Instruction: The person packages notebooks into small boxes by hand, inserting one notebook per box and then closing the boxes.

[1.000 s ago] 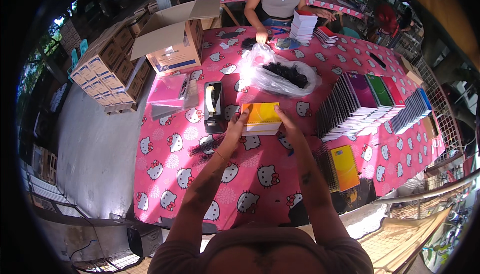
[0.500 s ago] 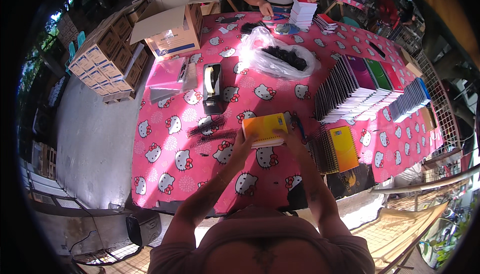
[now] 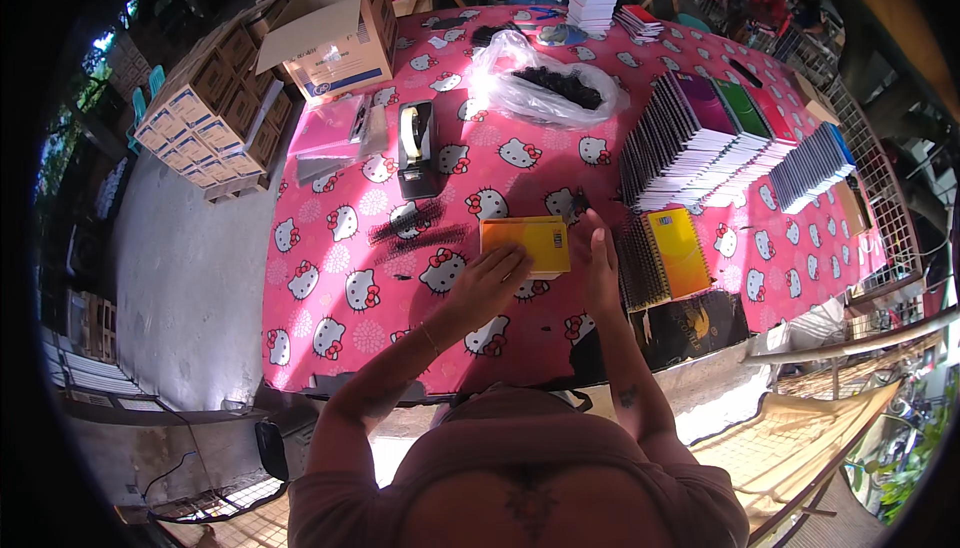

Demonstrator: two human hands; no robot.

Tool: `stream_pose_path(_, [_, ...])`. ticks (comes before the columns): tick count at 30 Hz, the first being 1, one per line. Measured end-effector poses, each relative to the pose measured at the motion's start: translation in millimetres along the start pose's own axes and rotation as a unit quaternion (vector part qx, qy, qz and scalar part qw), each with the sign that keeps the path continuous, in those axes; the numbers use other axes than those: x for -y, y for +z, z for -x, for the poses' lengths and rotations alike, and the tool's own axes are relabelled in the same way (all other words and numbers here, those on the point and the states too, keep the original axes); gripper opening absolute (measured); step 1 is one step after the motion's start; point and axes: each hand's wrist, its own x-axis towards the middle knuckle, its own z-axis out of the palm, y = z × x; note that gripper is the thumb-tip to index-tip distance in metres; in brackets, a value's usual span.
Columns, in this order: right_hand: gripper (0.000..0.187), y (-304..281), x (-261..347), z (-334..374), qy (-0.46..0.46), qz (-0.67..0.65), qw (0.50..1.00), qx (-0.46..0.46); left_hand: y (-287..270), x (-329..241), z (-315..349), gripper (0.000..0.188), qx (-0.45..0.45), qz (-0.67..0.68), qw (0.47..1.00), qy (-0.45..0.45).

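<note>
Yellow notebook [image 3: 526, 245] lies flat on the table [image 3: 330, 258], a small stack of pages under an orange-to-yellow cover with a little pale label near its right end. It sits near the middle of the pink cartoon-cat cloth, closer to the near edge than to the far one. Its long axis runs left to right, about parallel to the near edge of the table, and the cover faces up.

Left hand [image 3: 487, 284] rests open and flat at the notebook's near left corner, fingers spread and touching the cover's edge. Right hand [image 3: 601, 259] stands on its edge just off the notebook's right end, fingers straight and together, pointing toward the far edge; it grips nothing, and whether it touches the notebook I cannot tell.

Just left of the notebook lie black binding combs [image 3: 415, 229]. Beyond them, toward the far left corner, stands a black tape dispenser [image 3: 416, 147]. Right of the right hand lies a yellow spiral notebook [image 3: 665, 253], and behind it rows of notebooks [image 3: 720, 143] stand on edge. A clear plastic bag [image 3: 545, 88] of dark pieces lies near the far edge.
</note>
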Motion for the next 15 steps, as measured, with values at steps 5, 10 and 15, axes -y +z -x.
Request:
stream_pose_path(5, [0.068,20,37,-4,-0.15,0.02,0.98,0.129,-38,15,-40,0.026,0.026,-0.015,0.999,-0.038])
stream_pose_path(10, [0.064,30,17,-23,-0.06,0.04,0.985,0.156,-45,31,-59,0.024,-0.037,0.018,0.997,-0.06])
stream_pose_path(15, [0.038,30,8,-32,-0.08,0.052,0.978,0.188,-21,116,29,0.022,0.06,0.11,0.93,-0.347])
